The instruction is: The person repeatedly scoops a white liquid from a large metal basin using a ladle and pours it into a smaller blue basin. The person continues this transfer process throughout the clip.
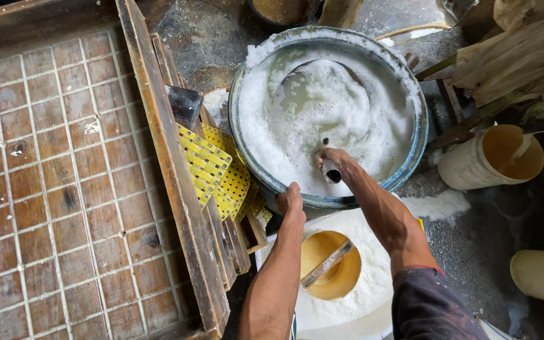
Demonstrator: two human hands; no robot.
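Note:
A large round blue-rimmed tub (242,135) holds white foamy liquid (335,116). My right hand (330,160) is over the near side of the tub, closed around a short metal handle (331,171) that dips toward the foam. My left hand (289,200) rests on the tub's near rim with fingers curled over the edge. Whatever is on the lower end of the handle is hidden in the foam.
A wooden tray with a grid of square cells (51,189) fills the left. Yellow perforated sheets (212,167) lean between the tray frame and the tub. Below my arms a foam-covered bucket (332,264) holds a wooden stick. Pale buckets (492,160) stand on the right.

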